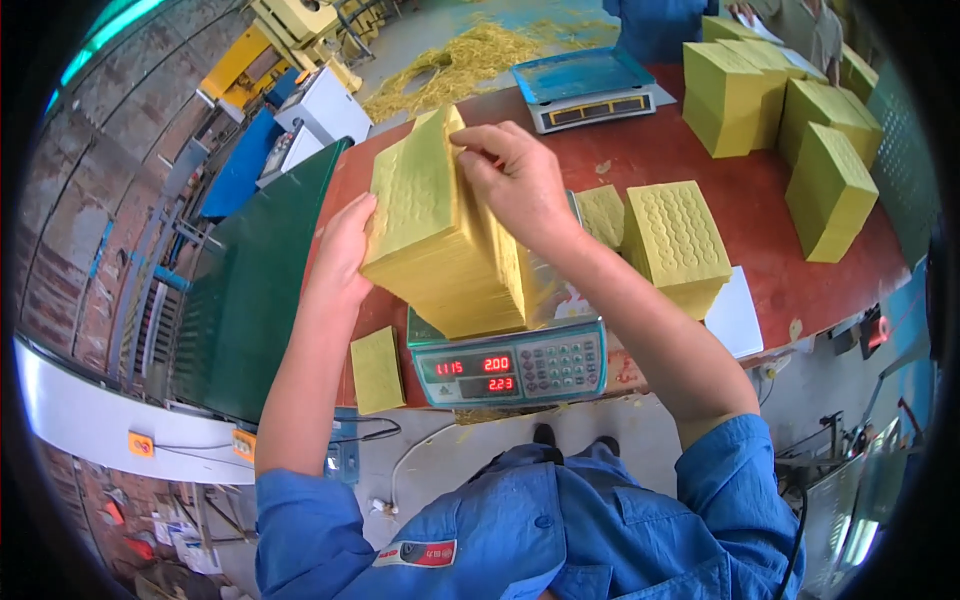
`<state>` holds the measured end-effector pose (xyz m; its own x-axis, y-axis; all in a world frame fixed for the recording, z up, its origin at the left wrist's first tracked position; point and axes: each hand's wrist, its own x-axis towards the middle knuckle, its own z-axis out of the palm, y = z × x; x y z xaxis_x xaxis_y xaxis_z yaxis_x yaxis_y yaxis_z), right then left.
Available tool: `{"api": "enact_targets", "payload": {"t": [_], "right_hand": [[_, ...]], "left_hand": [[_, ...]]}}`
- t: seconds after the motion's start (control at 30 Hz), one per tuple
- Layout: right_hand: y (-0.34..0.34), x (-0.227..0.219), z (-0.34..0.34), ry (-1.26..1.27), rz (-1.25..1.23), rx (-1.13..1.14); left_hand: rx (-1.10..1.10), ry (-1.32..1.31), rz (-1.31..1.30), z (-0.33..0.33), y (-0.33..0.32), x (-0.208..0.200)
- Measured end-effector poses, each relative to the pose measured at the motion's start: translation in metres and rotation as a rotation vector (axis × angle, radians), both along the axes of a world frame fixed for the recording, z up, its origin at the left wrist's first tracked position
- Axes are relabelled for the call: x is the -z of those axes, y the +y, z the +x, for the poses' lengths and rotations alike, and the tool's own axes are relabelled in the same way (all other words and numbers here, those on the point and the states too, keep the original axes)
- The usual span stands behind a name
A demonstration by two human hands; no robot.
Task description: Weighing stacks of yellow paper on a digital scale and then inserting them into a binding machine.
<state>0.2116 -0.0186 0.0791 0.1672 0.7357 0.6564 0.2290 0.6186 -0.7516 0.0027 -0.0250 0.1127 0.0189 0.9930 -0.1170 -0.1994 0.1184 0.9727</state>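
While a thick stack of embossed yellow paper sheets (440, 240) stands on the grey digital weighing scale (510, 365), its weight is being adjusted.

The stack's side is steadied by the left hand (340, 255), laid open and flat against it; sheets at the top edge are pinched between the fingers of the right hand (515, 180). Weighing is judged to be in hand. Next, a few sheets probably need peeling off or adding, with the red-lit readout watched. A smaller embossed yellow block (675, 240) lies beside the scale on the red-brown tabletop (760, 215).

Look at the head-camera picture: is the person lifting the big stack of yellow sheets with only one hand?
No: the left hand presses the stack of yellow sheets from its side while the right hand grips its top, above the scale.
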Motion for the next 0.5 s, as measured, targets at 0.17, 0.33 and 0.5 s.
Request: {"api": "enact_targets", "payload": {"t": [0.17,0.33,0.5], "right_hand": [[0.01,-0.019,-0.002,0.051,-0.087,-0.053],[-0.001,-0.052,-0.01,-0.025,-0.36,-0.215],[0.005,-0.048,-0.004,-0.075,-0.363,-0.218]], "left_hand": [[0.029,-0.012,0.019,0.001,0.003,0.003],[-0.008,-0.107,0.044,-0.002,-0.003,0.004],[-0.018,-0.186,0.052,-0.007,-0.009,0.009]]}}
